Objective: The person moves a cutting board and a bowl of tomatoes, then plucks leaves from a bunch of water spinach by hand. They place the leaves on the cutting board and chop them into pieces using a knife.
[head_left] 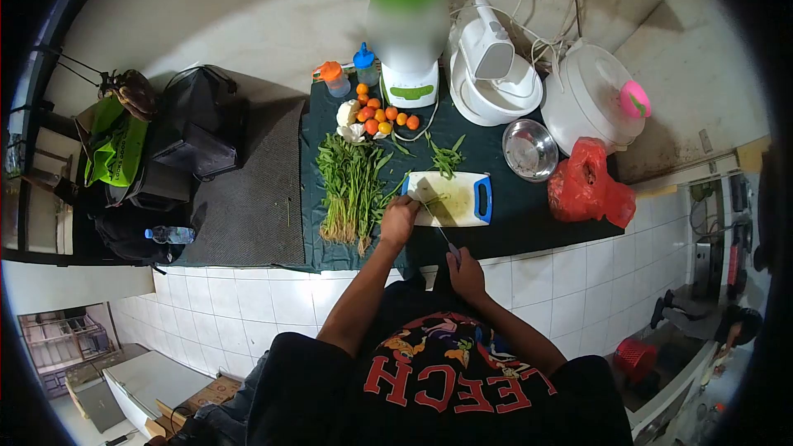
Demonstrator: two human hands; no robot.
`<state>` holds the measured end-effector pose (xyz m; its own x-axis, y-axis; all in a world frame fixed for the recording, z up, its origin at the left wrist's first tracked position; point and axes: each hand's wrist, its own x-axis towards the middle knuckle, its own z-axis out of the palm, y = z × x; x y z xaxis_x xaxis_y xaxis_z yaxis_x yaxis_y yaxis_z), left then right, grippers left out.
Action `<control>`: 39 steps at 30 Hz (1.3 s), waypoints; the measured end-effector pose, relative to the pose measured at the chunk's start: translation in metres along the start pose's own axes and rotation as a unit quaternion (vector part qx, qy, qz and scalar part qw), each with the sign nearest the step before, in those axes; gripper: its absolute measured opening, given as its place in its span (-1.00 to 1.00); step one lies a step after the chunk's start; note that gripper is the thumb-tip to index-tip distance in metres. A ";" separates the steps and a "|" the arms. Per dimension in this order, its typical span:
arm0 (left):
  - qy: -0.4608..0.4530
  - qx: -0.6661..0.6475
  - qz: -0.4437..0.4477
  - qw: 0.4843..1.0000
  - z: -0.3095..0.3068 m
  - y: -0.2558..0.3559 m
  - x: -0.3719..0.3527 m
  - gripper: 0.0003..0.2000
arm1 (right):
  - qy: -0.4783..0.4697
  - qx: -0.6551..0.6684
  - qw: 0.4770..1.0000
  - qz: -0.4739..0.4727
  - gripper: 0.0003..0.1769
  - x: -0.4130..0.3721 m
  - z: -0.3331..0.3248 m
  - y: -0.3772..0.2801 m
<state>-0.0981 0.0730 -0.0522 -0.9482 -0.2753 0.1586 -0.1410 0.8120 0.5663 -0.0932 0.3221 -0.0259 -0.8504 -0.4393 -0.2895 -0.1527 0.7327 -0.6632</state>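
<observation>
My right hand (468,274) is wrapped round the handle of a knife (448,241), just off the front edge of the cutting board. The blade slants up and left over the white board (464,208), which has blue ends. At the board's left end, my left hand (400,219) is closed near the blade tip; what its fingers hold is hidden. A bundle of long-stemmed leafy greens (343,186) with roots lies left of that hand. Cut green leaves (447,155) are heaped at the board's back edge, and small green bits lie on the board.
Behind the board are tomatoes (372,126), garlic (349,112), two capped bottles (364,66) and a blender (410,74). To the right stand a stand mixer (496,66), a metal bowl (530,151), a red plastic bag (588,186) and a white rice cooker (591,95).
</observation>
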 end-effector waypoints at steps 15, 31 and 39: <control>0.021 -0.005 -0.019 1.000 0.011 -0.004 0.000 -0.88 | -0.042 -0.064 0.997 -0.004 -0.59 0.005 0.001 -0.017; -0.002 0.074 -0.004 0.997 0.016 -0.007 0.002 -0.80 | -0.064 -0.082 0.994 0.033 -0.55 0.054 0.012 -0.022; 0.007 -0.010 -0.045 0.999 -0.017 -0.008 0.006 -0.78 | 0.010 -0.054 0.997 -0.059 -0.51 0.068 -0.005 -0.034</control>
<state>-0.0975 0.0558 -0.0420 -0.9278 -0.3540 0.1180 -0.2193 0.7731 0.5951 -0.1481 0.2699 -0.0198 -0.8327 -0.5164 -0.2000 -0.3042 0.7283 -0.6140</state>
